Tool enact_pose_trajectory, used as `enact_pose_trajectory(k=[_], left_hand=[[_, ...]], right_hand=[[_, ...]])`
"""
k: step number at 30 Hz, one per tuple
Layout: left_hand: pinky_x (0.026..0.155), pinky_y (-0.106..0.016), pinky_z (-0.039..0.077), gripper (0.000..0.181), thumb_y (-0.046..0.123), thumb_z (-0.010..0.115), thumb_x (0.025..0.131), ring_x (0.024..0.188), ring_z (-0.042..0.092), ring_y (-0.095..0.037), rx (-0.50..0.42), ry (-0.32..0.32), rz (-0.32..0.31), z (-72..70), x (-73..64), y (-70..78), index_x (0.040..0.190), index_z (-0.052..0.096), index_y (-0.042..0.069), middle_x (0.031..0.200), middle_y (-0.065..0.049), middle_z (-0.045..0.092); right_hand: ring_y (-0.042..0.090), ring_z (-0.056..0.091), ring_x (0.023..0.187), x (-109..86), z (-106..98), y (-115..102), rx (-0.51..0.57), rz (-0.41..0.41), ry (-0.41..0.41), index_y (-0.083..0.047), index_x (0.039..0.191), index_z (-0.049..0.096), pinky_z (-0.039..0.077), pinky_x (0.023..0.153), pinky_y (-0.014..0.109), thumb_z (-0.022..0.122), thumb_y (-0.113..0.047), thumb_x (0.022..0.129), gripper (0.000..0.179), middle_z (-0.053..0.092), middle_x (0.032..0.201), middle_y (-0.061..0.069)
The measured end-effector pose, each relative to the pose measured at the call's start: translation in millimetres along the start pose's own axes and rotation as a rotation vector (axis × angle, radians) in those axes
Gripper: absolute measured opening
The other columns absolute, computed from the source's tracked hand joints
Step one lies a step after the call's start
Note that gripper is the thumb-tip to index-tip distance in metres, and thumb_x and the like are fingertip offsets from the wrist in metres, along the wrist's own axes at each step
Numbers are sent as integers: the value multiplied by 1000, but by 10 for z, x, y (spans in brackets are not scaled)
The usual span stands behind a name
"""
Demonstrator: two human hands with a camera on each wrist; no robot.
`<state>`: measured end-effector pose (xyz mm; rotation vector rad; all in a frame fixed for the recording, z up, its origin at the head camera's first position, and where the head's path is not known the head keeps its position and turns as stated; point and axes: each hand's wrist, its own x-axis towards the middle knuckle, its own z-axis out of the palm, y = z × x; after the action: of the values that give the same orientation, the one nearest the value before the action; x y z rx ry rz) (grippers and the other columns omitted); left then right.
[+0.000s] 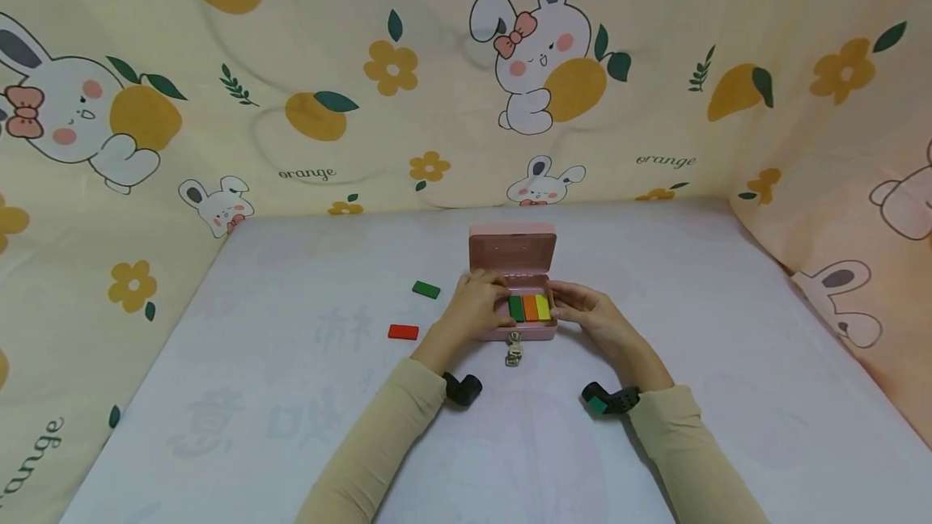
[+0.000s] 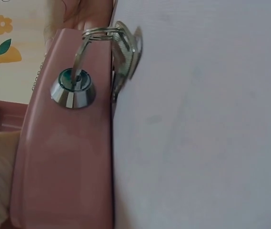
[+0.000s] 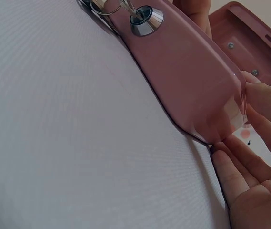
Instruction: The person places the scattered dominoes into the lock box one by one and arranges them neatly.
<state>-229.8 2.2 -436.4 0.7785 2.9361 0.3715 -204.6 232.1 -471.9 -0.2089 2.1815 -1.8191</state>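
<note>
A pink metal box (image 1: 527, 333) stands on the table with its lid (image 1: 512, 252) raised. Inside its right part, green, orange and yellow flat blocks (image 1: 530, 308) lie side by side. My left hand (image 1: 476, 303) reaches over the left end, fingertips inside the box; whether they hold a block is hidden. At the other end my right hand (image 1: 593, 314) holds the box, its thumb at the rim and its fingers (image 3: 230, 176) against the end wall. A key with a ring (image 2: 123, 52) hangs from the silver front lock (image 2: 73, 90).
To the left of the box lie a green block (image 1: 425, 289) and a red block (image 1: 404, 331), apart from each other. A white cover (image 1: 306, 443) lies over the table. Behind it hangs a patterned cloth (image 1: 437, 128) with rabbits and oranges.
</note>
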Motion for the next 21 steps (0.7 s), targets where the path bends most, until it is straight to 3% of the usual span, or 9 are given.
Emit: enact_pose_trajectory(k=[11, 21], left_hand=[[112, -43, 32, 49, 44, 74, 81, 128, 47, -21, 7, 12, 15, -3, -7, 4, 121, 69, 16, 128, 0, 60], [112, -43, 33, 50, 43, 73, 82, 129, 49, -23, -14, 16, 29, -16, -21, -9, 124, 67, 17, 127, -1, 60]], right_hand=[[1, 51, 125, -11, -2, -11, 20, 1, -6, -2, 145, 39, 43, 94, 7, 63, -22, 93, 60, 38, 153, 20], [14, 48, 134, -13, 4, -24, 12, 12, -2, -3, 145, 39, 42, 95, 7, 62, -20, 94, 58, 38, 153, 19]])
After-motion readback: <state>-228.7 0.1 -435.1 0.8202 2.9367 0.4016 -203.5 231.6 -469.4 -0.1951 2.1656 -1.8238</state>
